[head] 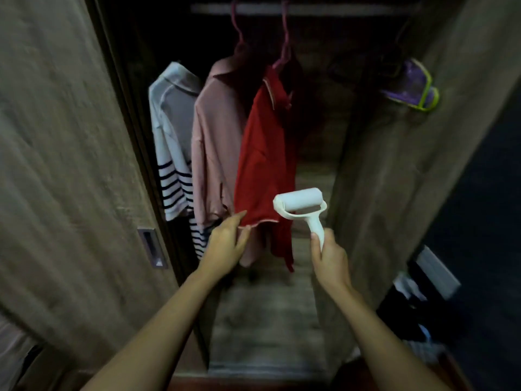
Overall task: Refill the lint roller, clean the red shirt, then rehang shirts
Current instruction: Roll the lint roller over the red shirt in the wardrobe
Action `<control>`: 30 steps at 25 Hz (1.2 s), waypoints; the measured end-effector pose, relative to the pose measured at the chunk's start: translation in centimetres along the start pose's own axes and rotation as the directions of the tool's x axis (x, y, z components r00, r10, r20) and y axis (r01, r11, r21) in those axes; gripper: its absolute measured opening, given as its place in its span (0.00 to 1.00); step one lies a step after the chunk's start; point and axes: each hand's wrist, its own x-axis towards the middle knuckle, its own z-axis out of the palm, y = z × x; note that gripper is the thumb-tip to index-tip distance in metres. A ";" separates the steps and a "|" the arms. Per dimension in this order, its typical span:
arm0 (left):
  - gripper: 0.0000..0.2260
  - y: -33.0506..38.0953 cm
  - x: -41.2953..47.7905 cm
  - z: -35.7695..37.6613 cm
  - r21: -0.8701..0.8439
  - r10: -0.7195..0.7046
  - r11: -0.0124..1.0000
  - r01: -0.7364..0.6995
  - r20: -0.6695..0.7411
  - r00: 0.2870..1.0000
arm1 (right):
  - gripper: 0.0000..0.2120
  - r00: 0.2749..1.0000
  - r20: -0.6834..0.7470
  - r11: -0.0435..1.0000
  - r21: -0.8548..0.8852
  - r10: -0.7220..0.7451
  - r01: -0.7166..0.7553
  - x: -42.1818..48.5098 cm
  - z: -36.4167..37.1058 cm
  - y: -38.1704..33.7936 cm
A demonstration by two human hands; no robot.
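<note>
The red shirt (265, 153) hangs on a pink hanger (283, 49) from the rail (310, 8) inside an open wardrobe. My left hand (227, 241) pinches the shirt's lower hem between thumb and fingers. My right hand (328, 258) grips the handle of a white lint roller (300, 204), held upright just right of the shirt's hem, its roll a little apart from the cloth. A pink shirt (215, 142) hangs to the left of the red one, and a white shirt with navy stripes (173, 136) hangs further left.
The sliding wardrobe door (70, 165) with a recessed handle (150, 246) stands at the left. The wardrobe's side wall (394, 165) is at the right, with a purple and green item (411, 86) hanging on it. Dark clutter (417, 306) lies at the lower right.
</note>
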 end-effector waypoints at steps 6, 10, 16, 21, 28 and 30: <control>0.20 6.7 -5.0 7.4 -0.111 0.051 0.994 -0.023 0.261 0.964 | 0.14 0.970 -0.113 0.964 -0.137 0.214 -0.228 -10.7 -7.3 5.9; 0.23 13.4 -10.0 14.3 -0.140 0.122 0.988 -0.063 0.472 0.873 | 0.15 0.923 -0.191 0.912 -0.184 0.333 -0.367 -18.2 -12.7 11.1; 0.24 25.3 -19.1 24.1 -0.230 0.266 0.963 -0.142 0.706 0.657 | 0.14 0.740 -0.338 0.732 -0.179 0.582 -0.657 -30.1 -21.8 19.3; 0.28 34.5 -28.4 30.7 -0.290 0.344 0.939 -0.186 0.778 0.526 | 0.13 0.634 -0.370 0.590 -0.238 0.679 -0.772 -41.9 -30.4 26.2; 0.28 45.7 -41.2 39.5 -0.294 0.394 0.895 -0.336 0.874 0.285 | 0.15 0.580 -0.302 0.492 -0.321 0.756 -0.809 -54.5 -40.8 35.0; 0.26 47.9 -43.8 41.2 -0.296 0.419 0.874 -0.384 0.861 0.289 | 0.16 0.577 -0.283 0.495 -0.314 0.766 -0.811 -56.5 -42.4 36.7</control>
